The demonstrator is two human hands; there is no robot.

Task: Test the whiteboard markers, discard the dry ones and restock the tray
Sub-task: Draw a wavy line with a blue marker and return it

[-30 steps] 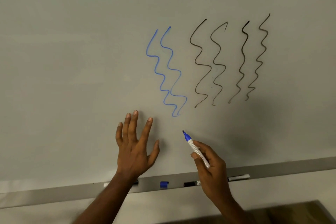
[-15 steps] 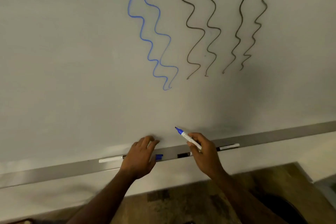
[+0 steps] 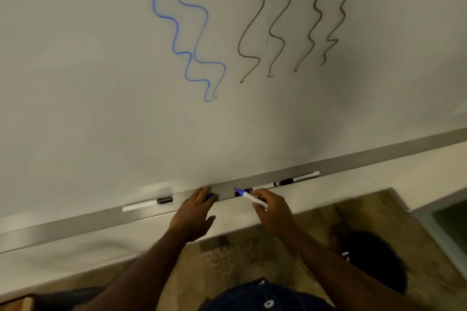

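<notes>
While I am watching through the head camera, the right hand (image 3: 271, 209) is pinching an uncapped blue marker (image 3: 254, 199) between thumb and curled fingers. Its wet tip is pointing left, just above the marker tray (image 3: 75, 225) and close to a black-capped marker (image 3: 264, 186) lying there. The left hand (image 3: 194, 213) is reaching onto the tray with fairly straight fingers laid over the loose blue cap (image 3: 211, 196). Its thumb is held apart, so I am reading it as touching the cap, not gripping it, though blur is softening the fingertips. I am judging three hazards. Straight fingers may be pushing the small cap along or over the tray's front lip, dropping it to the carpet. The bare tip, hovering this low, may be streaking the tray, the neighbouring marker or the left fingers as the hands are converging. A hurried, off-axis recapping may be crushing the nib or leaving the cap loose, letting a working marker dry out. One blue squiggle (image 3: 199, 40) on the whiteboard (image 3: 88, 83) is looking paler along part of its length, so I am also risking a misjudgement of this marker.
</notes>
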